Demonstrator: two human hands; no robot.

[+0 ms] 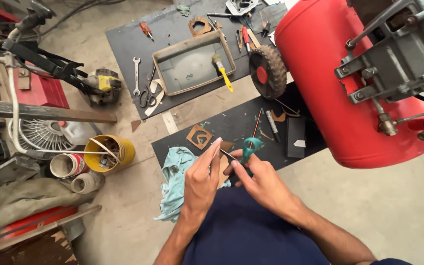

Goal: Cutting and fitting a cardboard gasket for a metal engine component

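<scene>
The right hand (pixel 258 179) grips teal-handled scissors (pixel 244 151), handles up and away from the wrist, blades slanting toward the left hand (pixel 202 174); that hand's fingers pinch a thin piece I cannot identify; a light-blue rag (pixel 175 181) lies just left of it.

i sit over a bare concrete floor (pixel 398 206). two dark mats lie on it. the far mat (pixel 124 44) carries a shallow metal tray (pixel 192 61), a yellow-handled brush (pixel 223 73) leaning over the tray's rim, a wrench (pixel 136 73) and scissors (pixel 147 95). the near mat (pixel 241 125) holds a brown gasket cutout (pixel 199 136), a pen (pixel 272 126) and a light blue rag (pixel 175 179). a yellow bucket (pixel 124 152) stands beside it.
</scene>
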